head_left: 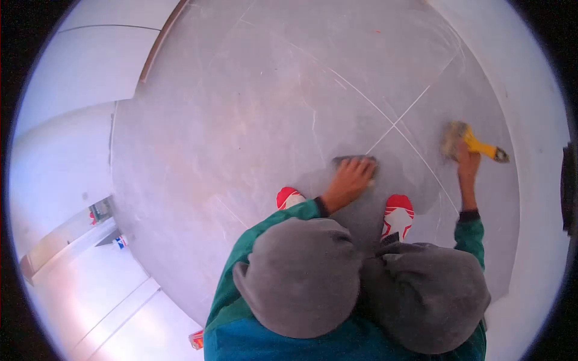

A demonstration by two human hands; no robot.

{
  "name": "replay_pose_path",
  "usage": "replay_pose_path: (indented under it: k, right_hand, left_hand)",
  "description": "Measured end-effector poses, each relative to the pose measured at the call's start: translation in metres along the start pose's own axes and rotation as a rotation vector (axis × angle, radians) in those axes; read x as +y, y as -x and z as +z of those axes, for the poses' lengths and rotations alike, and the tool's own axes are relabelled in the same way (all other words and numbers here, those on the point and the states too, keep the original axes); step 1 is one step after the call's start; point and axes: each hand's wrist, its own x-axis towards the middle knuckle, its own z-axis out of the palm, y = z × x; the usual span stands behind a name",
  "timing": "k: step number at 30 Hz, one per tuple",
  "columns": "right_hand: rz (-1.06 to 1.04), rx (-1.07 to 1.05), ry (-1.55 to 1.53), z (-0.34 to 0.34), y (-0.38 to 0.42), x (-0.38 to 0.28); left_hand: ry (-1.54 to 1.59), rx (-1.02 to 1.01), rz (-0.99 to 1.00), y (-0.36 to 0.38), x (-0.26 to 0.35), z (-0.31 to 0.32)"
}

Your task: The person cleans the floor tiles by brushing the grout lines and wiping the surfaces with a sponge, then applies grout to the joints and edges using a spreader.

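Gripping a yellow-handled paintbrush [480, 145], the right hand [468, 163] is, in the head view, to the right of and a little below the white line crossing [394, 125] on the grey floor [198, 144]. The brush's long axis runs roughly sideways: the bristles [450, 142] point toward the crossing, the handle away from it and slightly down. The right fingers are closed on the brush near its head; blur hides how each one sits. Below and left of the crossing, the left hand [349, 183] bears on a dark rectangular pad [355, 160], whose long side also runs sideways. The left fingers lie close together, bent over the pad and holding it to the floor; the thumb's place is unclear. Of the two hands, the left is the nearer to the crossing.
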Motion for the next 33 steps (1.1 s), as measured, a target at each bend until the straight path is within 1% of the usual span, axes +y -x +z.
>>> replay_pose_path:
  k: [1, 2, 3, 4, 5, 6, 7, 8, 9, 10, 11, 12, 13, 14, 15, 16, 17, 18, 19, 20, 21, 22, 24, 25, 26, 27, 28, 29, 30, 31, 32, 33]
  right_hand:
    - [0.005, 0.001, 0.043, -0.03, -0.001, 0.012]
    - [0.009, 0.001, 0.086, -0.049, 0.002, 0.011]
    - [0.055, -0.006, 0.043, -0.061, 0.006, -0.003]
    - [0.102, -0.012, 0.0, -0.072, 0.008, -0.015]
    - [0.092, -0.007, 0.014, -0.083, 0.008, -0.018]
    - [0.141, -0.01, 0.082, -0.097, 0.008, -0.018]
    - [0.195, -0.01, 0.15, -0.114, 0.012, -0.016]
    - [0.191, 0.004, 0.159, -0.129, 0.016, -0.018]
    - [0.153, 0.018, 0.238, -0.141, 0.021, -0.019]
    - [0.118, 0.025, 0.316, -0.153, 0.027, -0.02]
    - [0.115, 0.033, 0.316, -0.159, 0.036, -0.023]
    - [0.125, 0.051, 0.279, -0.165, 0.046, -0.024]
    - [0.141, 0.062, 0.244, -0.17, 0.055, -0.022]
    - [0.148, 0.054, 0.245, -0.175, 0.063, -0.008]
    - [0.21, 0.122, 0.203, -0.181, 0.069, 0.01]
    - [0.269, 0.19, 0.168, -0.184, 0.072, 0.017]
    - [0.268, 0.175, 0.182, -0.179, 0.072, 0.01]
    - [0.233, 0.131, 0.178, -0.173, 0.07, -0.002]
    - [0.198, 0.088, 0.173, -0.16, 0.07, -0.021]
    - [0.163, 0.048, 0.164, -0.145, 0.07, -0.036]
    - [0.173, -0.032, 0.241, -0.113, 0.062, -0.065]
    - [0.181, -0.039, 0.252, -0.104, 0.05, -0.071]
    - [0.038, -0.121, 0.403, -0.095, 0.024, -0.086]
    - [0.033, -0.152, 0.428, -0.094, 0.014, -0.102]
    - [0.021, -0.188, 0.451, -0.094, 0.006, -0.118]
    - [0.012, -0.182, 0.461, -0.092, 0.004, -0.136]
    - [-0.006, -0.18, 0.466, -0.083, 0.0, -0.148]
    - [-0.017, -0.172, 0.458, -0.079, 0.007, -0.137]
    - [-0.027, -0.169, 0.451, -0.081, 0.003, -0.141]
    - [-0.04, -0.199, 0.468, -0.083, -0.001, -0.139]
    - [-0.045, -0.231, 0.481, -0.082, -0.003, -0.132]
    - [-0.054, -0.176, 0.36, -0.081, -0.004, -0.118]
  left_hand:
    - [0.049, 0.033, 0.016, -0.021, 0.002, 0.008]
    - [-0.025, 0.087, 0.024, -0.043, 0.003, 0.013]
    - [-0.101, 0.145, 0.031, -0.066, -0.003, 0.015]
    - [-0.119, 0.027, -0.083, -0.09, -0.016, 0.004]
    - [-0.135, -0.095, -0.191, -0.118, -0.038, -0.004]
    - [-0.11, 0.218, -0.193, -0.129, -0.097, 0.013]
    - [-0.201, 0.278, -0.349, -0.136, -0.147, -0.009]
    - [-0.279, 0.291, -0.389, -0.136, -0.206, -0.037]
    - [-0.407, 0.268, -0.44, -0.127, -0.248, -0.077]
    - [-0.535, 0.251, -0.492, -0.117, -0.32, -0.09]
    - [-0.512, 0.14, -0.705, -0.1, -0.339, -0.133]
    - [-0.561, 0.281, -0.757, -0.081, -0.369, -0.151]
    - [-0.563, 0.274, -0.758, -0.078, -0.369, -0.154]
    - [-0.656, 0.301, -0.702, -0.071, -0.361, -0.16]
    - [-0.744, 0.324, -0.648, -0.063, -0.345, -0.167]
    - [-0.644, 0.226, -0.573, -0.063, -0.286, -0.163]
    - [-0.477, 0.22, -0.493, -0.057, -0.239, -0.14]
    - [-0.41, 0.405, -0.407, -0.049, -0.197, -0.093]
    - [-0.238, 0.23, -0.359, -0.044, -0.142, -0.069]
    - [-0.002, 0.105, -0.326, -0.042, -0.098, -0.048]
    - [-0.119, 0.226, -0.115, -0.04, -0.074, -0.021]
    - [-0.107, 0.22, -0.122, -0.044, -0.079, -0.018]
    - [-0.069, 0.024, -0.209, -0.077, -0.12, -0.023]
    - [-0.14, 0.262, -0.24, -0.087, -0.17, -0.023]
    - [-0.235, 0.368, -0.245, -0.105, -0.234, -0.045]
    - [-0.407, 0.251, -0.435, -0.114, -0.28, -0.091]
    - [-0.368, 0.091, -0.649, -0.116, -0.327, -0.132]
    - [-0.416, 0.083, -0.642, -0.098, -0.365, -0.149]
    - [-0.502, 0.145, -0.739, -0.086, -0.391, -0.163]
    - [-0.511, 0.146, -0.744, -0.083, -0.383, -0.165]
    - [-0.586, 0.261, -0.703, -0.079, -0.364, -0.167]
    - [-0.661, 0.379, -0.65, -0.077, -0.341, -0.163]
